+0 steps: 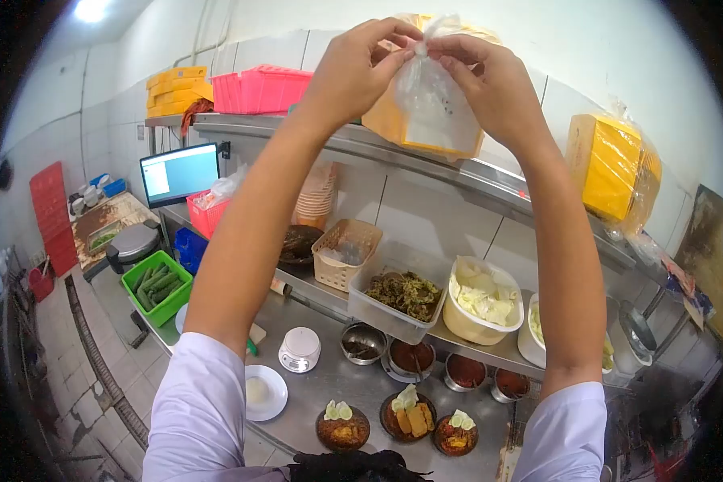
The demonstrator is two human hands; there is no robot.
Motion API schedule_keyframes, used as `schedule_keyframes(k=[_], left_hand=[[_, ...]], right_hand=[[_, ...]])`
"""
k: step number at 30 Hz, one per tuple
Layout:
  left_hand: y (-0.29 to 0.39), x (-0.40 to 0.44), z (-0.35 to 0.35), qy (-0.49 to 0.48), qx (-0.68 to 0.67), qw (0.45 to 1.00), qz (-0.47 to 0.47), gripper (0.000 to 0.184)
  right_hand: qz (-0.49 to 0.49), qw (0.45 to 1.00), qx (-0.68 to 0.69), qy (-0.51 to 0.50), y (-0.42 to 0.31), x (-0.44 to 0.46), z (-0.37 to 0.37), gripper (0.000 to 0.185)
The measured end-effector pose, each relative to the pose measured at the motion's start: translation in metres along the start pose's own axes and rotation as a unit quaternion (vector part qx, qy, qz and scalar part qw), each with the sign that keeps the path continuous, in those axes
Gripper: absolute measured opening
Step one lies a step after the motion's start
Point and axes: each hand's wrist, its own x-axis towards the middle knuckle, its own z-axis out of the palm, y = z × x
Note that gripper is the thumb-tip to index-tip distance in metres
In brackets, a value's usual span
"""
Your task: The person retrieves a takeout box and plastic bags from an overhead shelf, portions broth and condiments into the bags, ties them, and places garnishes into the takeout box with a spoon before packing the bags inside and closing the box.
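Observation:
Both arms are raised in front of the upper shelf. My left hand (369, 68) pinches the gathered neck of a clear plastic bag (434, 96) from the left side. From the right, my right hand (486, 84) grips the same neck, its fingers almost touching the others. The bag hangs below the fingers and looks whitish, with small dark specks. Behind it, a yellow box pack (446, 140) sits on the metal shelf (337, 143).
Below are a tub of leafy greens (402, 293), a cabbage tub (482, 301), bowls of red sauce (464, 371), a white scale (300, 349), a white plate (265, 394) and dark dishes of food (343, 426). A monitor (179, 173) stands left.

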Motion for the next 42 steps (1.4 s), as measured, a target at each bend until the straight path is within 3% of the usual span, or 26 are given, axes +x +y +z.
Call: schedule_keyframes(k=[2,5,9,14,17,18,26,29,32,35,38,41,42], left_hand=[[0.006,0.005,-0.008,-0.021,-0.005,1.000,-0.002,0.020],[0.012,0.007,-0.005,-0.012,0.064,0.996,0.068,0.016],[0.023,0.012,0.000,-0.011,0.098,0.994,0.056,0.016],[0.011,0.020,0.007,-0.010,0.084,0.993,0.081,0.015],[0.020,0.014,0.011,-0.030,-0.077,0.995,-0.058,0.014],[0.018,0.013,0.013,-0.025,-0.098,0.993,-0.055,0.015],[0.010,0.011,0.012,-0.049,-0.185,0.975,-0.115,0.019],[0.017,0.013,0.007,-0.084,-0.141,0.975,-0.148,0.021],[0.020,0.014,0.006,-0.050,0.012,0.998,-0.019,0.025],[0.038,0.014,-0.001,-0.063,0.077,0.995,0.003,0.028],[0.080,0.015,-0.012,-0.100,0.200,0.974,-0.039,0.025],[0.041,0.005,0.011,0.024,0.273,0.960,0.056,0.016],[0.030,0.005,0.014,0.025,0.255,0.964,0.067,0.017]], right_hand=[[-0.001,0.999,0.042,0.000,0.004,-0.001,0.002,0.023],[0.008,0.994,0.105,0.009,0.011,0.001,0.008,0.025],[0.072,0.986,0.152,0.016,0.006,-0.002,0.013,0.026],[0.052,0.997,-0.029,0.055,-0.004,-0.006,0.011,0.031],[0.012,0.990,-0.067,0.121,-0.010,-0.010,0.017,0.027],[-0.003,0.987,-0.063,0.147,-0.012,-0.011,0.020,0.026],[-0.143,0.963,-0.202,0.104,0.003,-0.005,0.009,0.020],[-0.129,0.971,-0.187,0.078,0.008,-0.004,0.004,0.019],[-0.104,0.981,-0.141,0.077,0.014,-0.005,0.004,0.021],[-0.101,0.984,-0.111,0.097,0.019,-0.008,0.004,0.020],[-0.085,0.987,-0.086,0.109,0.021,-0.008,0.002,0.019],[-0.058,0.989,-0.063,0.124,0.019,-0.008,-0.001,0.020],[-0.049,0.989,-0.056,0.130,0.019,-0.007,-0.003,0.020]])
